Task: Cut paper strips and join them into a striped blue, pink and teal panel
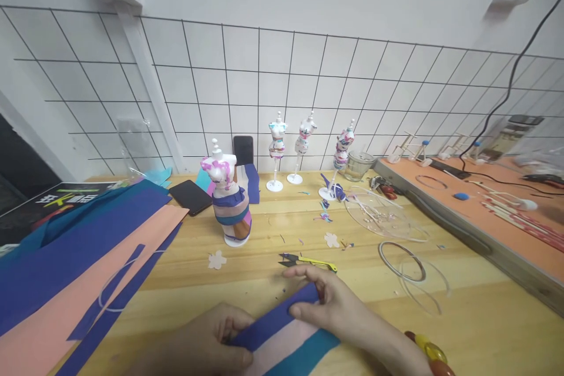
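Observation:
A striped strip of fabric (282, 335) in dark blue, pale pink and teal stretches between my hands at the table's near edge. My left hand (215, 338) pinches its left end, the thumb lying on top. At the upper right end, my right hand (324, 302) grips the blue edge between thumb and fingers. Just beyond the right hand lie yellow-handled thread snips (308, 261). Farther back on the left stands a small white dress form (222, 173) wrapped in similar striped cloth.
Three smaller mannequins (277, 135) stand near the wall. Folded fabric (101, 247) in blue, peach and teal covers the left side. A phone (191, 197), flower cutouts (217, 259), rings (402, 261) and a clear plate (379, 214) lie about. An orange-topped surface (506, 200) adjoins on the right.

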Tool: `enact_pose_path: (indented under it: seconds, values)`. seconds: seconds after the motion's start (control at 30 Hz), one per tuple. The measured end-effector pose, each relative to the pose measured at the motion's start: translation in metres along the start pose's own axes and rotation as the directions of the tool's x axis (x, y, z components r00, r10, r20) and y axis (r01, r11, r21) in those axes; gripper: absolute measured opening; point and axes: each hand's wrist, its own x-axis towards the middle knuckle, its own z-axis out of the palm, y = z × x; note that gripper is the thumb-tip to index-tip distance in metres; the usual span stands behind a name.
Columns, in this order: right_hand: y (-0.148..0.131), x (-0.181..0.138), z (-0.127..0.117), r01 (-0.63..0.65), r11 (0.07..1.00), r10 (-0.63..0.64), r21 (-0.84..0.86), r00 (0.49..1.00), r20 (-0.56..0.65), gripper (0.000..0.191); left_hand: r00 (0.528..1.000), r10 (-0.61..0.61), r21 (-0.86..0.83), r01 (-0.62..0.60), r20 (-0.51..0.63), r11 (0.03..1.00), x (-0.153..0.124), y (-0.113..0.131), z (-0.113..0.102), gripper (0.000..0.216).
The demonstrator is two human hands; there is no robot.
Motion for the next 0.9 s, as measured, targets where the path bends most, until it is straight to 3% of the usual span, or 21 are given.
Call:
enact_pose_path:
  seconds: [0.1, 0.17, 0.23, 0.33, 0.4, 0.53, 0.63, 0.7, 0.77, 0.83, 0.9]
  values:
    - [0.002, 0.006, -0.006, -0.03, 0.99, 0.036, 0.138, 0.999, -0.041, 0.045, 0.998, 0.043, -0.027, -0.044, -0.046, 0.999, -0.002, 0.007, -0.006, 0.033]
    - [0.002, 0.005, -0.009, -0.059, 0.991, 0.064, 0.122, 0.997, -0.039, 0.043, 0.989, 0.094, -0.074, -0.103, -0.117, 0.992, -0.006, 0.01, -0.013, 0.04]
    - [0.001, -0.002, -0.009, -0.029, 0.997, 0.031, -0.066, 0.999, 0.037, 0.044, 0.972, 0.132, -0.142, -0.161, -0.194, 0.977, -0.011, 0.013, -0.02, 0.042]
    - [-0.001, -0.021, 0.002, 0.154, 0.894, -0.008, -0.421, 0.945, 0.327, 0.037, 0.955, 0.168, -0.219, -0.223, -0.245, 0.95, -0.014, 0.015, -0.023, 0.04]
    - [-0.004, -0.032, 0.011, 0.213, 0.853, -0.008, -0.476, 0.918, 0.397, 0.027, 0.957, 0.175, -0.24, -0.23, -0.229, 0.943, -0.014, 0.016, -0.021, 0.038]
    - [-0.012, -0.031, 0.017, 0.243, 0.806, -0.03, -0.54, 0.928, 0.372, 0.012, 0.966, 0.169, -0.234, -0.214, -0.198, 0.948, -0.008, 0.015, -0.016, 0.039]
    - [-0.019, -0.023, 0.01, 0.248, 0.706, -0.103, -0.663, 0.963, 0.25, 0.021, 0.967, 0.166, -0.228, -0.209, -0.195, 0.951, -0.005, 0.013, -0.016, 0.041]
    - [-0.021, -0.022, 0.006, 0.294, 0.669, -0.151, -0.682, 0.953, 0.263, 0.022, 0.962, 0.171, -0.218, -0.217, -0.211, 0.951, -0.004, 0.012, -0.017, 0.04]
    - [-0.022, -0.026, 0.005, 0.4, 0.687, -0.156, -0.607, 0.897, 0.414, 0.019, 0.956, 0.174, -0.212, -0.225, -0.235, 0.951, -0.004, 0.011, -0.019, 0.039]
    - [-0.021, -0.031, 0.006, 0.493, 0.708, -0.142, -0.506, 0.801, 0.581, 0.018, 0.953, 0.169, -0.212, -0.225, -0.253, 0.951, -0.004, 0.01, -0.02, 0.039]
    - [-0.021, -0.035, 0.008, 0.528, 0.72, -0.124, -0.45, 0.736, 0.666, 0.022, 0.953, 0.164, -0.206, -0.219, -0.254, 0.954, -0.004, 0.01, -0.02, 0.039]
